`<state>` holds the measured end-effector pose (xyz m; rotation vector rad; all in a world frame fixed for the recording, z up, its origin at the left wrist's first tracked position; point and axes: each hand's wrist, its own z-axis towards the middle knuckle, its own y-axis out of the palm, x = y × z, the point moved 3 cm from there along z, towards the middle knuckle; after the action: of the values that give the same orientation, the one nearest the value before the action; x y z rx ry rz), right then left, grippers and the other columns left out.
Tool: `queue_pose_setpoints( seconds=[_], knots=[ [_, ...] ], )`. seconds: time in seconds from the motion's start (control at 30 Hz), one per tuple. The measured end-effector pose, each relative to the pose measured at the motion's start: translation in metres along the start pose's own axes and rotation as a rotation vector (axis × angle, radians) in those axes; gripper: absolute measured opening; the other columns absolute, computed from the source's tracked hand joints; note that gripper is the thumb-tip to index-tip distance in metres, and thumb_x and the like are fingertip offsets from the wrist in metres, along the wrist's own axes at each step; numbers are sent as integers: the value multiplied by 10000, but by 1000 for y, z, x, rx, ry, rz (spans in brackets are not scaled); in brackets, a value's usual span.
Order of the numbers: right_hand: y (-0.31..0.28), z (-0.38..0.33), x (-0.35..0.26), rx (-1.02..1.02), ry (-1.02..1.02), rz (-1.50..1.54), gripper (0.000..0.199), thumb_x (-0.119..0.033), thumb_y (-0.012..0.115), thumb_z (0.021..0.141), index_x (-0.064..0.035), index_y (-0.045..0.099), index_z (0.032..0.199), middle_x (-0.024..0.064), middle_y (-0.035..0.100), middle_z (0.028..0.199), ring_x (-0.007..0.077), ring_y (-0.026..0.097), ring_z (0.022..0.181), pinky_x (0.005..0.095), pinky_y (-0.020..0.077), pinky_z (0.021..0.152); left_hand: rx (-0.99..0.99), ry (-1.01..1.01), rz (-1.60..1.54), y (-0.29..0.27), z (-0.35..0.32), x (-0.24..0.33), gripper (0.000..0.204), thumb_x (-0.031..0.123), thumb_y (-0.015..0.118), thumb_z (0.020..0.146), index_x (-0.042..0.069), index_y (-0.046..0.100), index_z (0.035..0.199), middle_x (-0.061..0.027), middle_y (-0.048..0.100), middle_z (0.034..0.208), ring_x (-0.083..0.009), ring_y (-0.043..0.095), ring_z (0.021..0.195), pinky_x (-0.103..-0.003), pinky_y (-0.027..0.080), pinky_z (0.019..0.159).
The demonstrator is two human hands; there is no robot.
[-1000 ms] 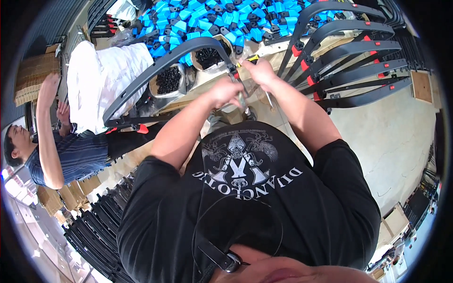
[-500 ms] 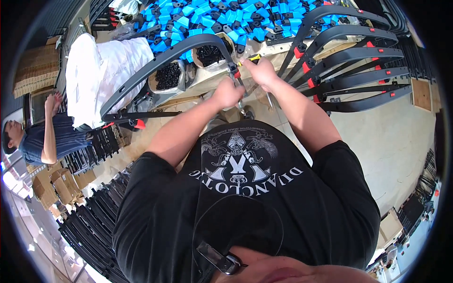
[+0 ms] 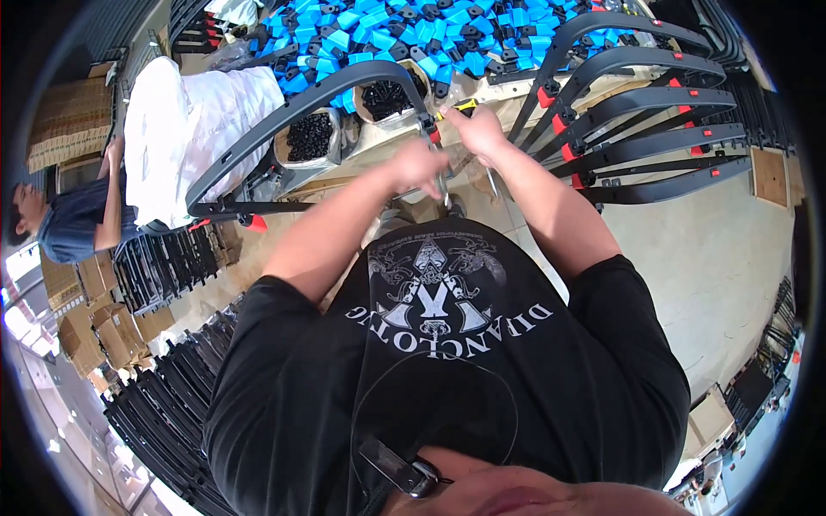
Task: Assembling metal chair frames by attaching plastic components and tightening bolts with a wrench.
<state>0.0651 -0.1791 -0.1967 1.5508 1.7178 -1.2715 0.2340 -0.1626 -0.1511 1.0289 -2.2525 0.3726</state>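
My right hand is closed around a screwdriver with a yellow-and-black handle; a thin metal shaft shows below the hand. To its left is my left hand, at the lower end of a curved dark grey frame. Motion smears its fingers, so what they hold, if anything, is unclear. The frame arches to the left and carries a red piece near its end, just above my left hand. A shiny metal part shows beside my left fingers.
Blue and black plastic parts are heaped on the table beyond. Two lined boxes hold black small parts and screws. Several curved frames stand at right. White sheeting lies at left, near another person.
My left hand has shifted slightly and blurred, its fingers now pointing lower. My right hand stays with the screwdriver. The other person at left has lowered their raised hands.
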Motion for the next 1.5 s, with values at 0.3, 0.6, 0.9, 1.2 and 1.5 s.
queue_pose_setpoints(
  seconds=[0.3, 0.6, 0.9, 1.2, 1.5],
  knots=[
    [1, -1, 1, 7, -25, -51, 461, -413, 752, 912, 29, 681, 808, 38, 606, 659, 134, 484, 581, 379, 412, 550, 490, 249, 669, 10, 16, -15, 323, 237, 630, 881, -84, 608, 895, -174, 686, 758, -243, 736, 760, -426, 579, 659],
    [-2, -8, -8, -24, -76, -27, 566, -483, 784, 847, 68, 692, 937, 214, 727, 834, 319, 725, 794, 427, 543, 709, 721, 564, 604, 14, 26, -39, 337, 246, 626, 896, -88, 620, 849, -185, 671, 745, -233, 692, 622, -405, 563, 554],
    [4, 6, 24, -71, -84, 95, 496, -421, 788, 869, 37, 656, 1004, 133, 712, 888, 186, 650, 773, 353, 532, 705, 573, 276, 533, 15, 12, -20, 338, 256, 634, 863, -64, 623, 972, -294, 713, 933, -384, 732, 839, -472, 581, 766],
    [-3, -28, 49, -8, -42, -272, 476, -346, 754, 877, 43, 620, 1116, 126, 728, 935, 198, 696, 842, 345, 540, 760, 612, 120, 560, 23, 27, -31, 581, 329, 662, 865, -103, 470, 1202, -330, 692, 1014, -459, 690, 982, -501, 548, 896],
    [-17, -52, 18, 190, -216, -316, 654, -239, 703, 887, 74, 437, 1396, 213, 693, 963, 285, 679, 835, 380, 534, 763, 504, 282, 368, 13, 10, -30, 457, 325, 649, 865, -70, 558, 1075, -215, 723, 844, -361, 729, 811, -442, 571, 767]
  ],
)
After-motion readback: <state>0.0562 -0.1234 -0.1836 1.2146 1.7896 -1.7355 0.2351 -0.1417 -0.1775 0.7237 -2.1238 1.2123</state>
